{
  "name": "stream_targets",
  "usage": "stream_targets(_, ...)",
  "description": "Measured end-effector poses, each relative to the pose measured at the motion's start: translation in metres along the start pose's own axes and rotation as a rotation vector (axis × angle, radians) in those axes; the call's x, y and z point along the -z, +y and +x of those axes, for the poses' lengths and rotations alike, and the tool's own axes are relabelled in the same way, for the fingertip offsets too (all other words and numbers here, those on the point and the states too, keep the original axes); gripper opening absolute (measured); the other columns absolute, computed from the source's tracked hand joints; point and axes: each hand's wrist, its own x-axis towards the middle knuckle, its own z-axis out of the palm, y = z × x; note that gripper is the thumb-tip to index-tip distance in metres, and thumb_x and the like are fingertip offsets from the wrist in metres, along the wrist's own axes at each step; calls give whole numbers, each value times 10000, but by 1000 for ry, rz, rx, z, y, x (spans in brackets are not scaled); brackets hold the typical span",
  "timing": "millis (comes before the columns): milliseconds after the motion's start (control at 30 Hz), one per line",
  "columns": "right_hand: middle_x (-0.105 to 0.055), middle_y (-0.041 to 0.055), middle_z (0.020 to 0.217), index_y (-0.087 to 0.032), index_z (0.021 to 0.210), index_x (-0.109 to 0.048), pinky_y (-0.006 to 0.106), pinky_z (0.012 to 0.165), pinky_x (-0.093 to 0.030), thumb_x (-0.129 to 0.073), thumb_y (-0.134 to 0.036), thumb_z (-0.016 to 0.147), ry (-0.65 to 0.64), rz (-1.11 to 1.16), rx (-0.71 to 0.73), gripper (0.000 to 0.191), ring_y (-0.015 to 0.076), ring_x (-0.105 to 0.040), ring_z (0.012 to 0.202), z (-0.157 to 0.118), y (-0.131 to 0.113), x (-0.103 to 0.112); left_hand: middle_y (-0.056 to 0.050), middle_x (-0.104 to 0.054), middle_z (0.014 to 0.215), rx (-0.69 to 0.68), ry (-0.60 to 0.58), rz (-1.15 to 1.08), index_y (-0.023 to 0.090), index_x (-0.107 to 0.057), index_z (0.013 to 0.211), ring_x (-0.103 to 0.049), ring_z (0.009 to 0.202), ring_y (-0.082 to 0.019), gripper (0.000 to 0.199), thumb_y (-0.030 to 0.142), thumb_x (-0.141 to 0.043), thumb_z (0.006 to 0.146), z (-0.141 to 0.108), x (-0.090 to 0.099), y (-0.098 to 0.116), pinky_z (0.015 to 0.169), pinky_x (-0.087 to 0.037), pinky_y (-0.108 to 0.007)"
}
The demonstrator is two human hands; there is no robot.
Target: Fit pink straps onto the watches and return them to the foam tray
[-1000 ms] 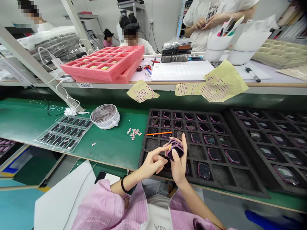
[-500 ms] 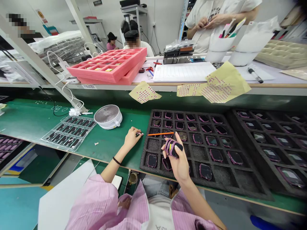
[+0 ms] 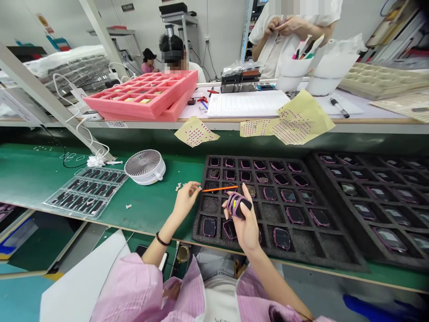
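Observation:
My left hand (image 3: 185,199) is over the left edge of the black foam tray (image 3: 209,205), thumb and fingers pinched at the left end of a thin orange stick (image 3: 219,189). The stick extends rightward over the tray towards my right hand (image 3: 247,223). That hand is closed around a dark watch-like piece (image 3: 245,205) with purple bands or frames and a yellow mark; its lower part is hidden by the palm. Purple-rimmed watch-like devices (image 3: 281,238) sit in many tray compartments, while several compartments, such as the lower right ones, hold none.
A second black tray (image 3: 355,232) of devices lies at the right. Left of my hands are a round white fan (image 3: 145,166) and a clear tray of dark parts (image 3: 83,192). Pink foam trays (image 3: 134,107) and white papers (image 3: 244,103) rest on the shelf. People are beyond it.
My left hand has let go of a small dark piece and now pinches at the stick's left end. Small white bits show beside it. My right hand keeps its hold. The whole view has shifted slightly.

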Motion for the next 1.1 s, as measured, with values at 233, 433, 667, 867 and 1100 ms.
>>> stream_targets(233, -514, 36, 1325, -363, 1473, -306, 421, 996, -432, -562, -378, 867, 153, -244, 226, 659, 208, -539, 1156, -1, 18, 1, -71, -720, 922, -30, 186, -784, 182, -763, 936, -652, 848, -164, 181, 300, -692, 819, -44, -23, 102, 766, -531, -271)
stream_targets(433, -493, 66, 1338, -331, 1508, -222, 462, 1081, -355, -534, -397, 883, 189, -309, 314, 701, 225, -506, 1213, -2, 21, 1, -68, -737, 881, 81, 149, -938, 184, -775, 855, -676, 823, -171, 146, 299, -732, 776, -46, -39, 113, 768, -553, -283)
stream_targets(667, -469, 68, 1345, -332, 1506, -217, 473, 1088, -342, -526, -387, 889, 203, -303, 327, 692, 232, -493, 1220, -2, 23, 2, -59, -729, 856, 67, 206, -925, 181, -769, 836, -667, 807, -159, 118, 275, -730, 776, -46, -41, 111, 766, -539, -273)
stream_targets(867, -487, 67, 1304, -331, 1498, -228, 455, 1073, -357, -529, -356, 899, 172, -303, 367, 672, 219, -512, 1176, -2, 21, 3, -49, -713, 843, 32, 205, -888, 187, -763, 840, -645, 790, -147, 99, 262, -719, 794, -48, -45, 110, 738, -518, -261)
stream_targets(1100, -439, 83, 1349, -325, 1508, -198, 472, 1080, -353, -515, -402, 890, 234, -342, 352, 698, 240, -482, 1225, 1, 18, 5, -75, -647, 916, -111, 139, -718, 190, -745, 859, -610, 887, -180, 174, 337, -652, 856, -46, -46, 109, 782, -510, -304)
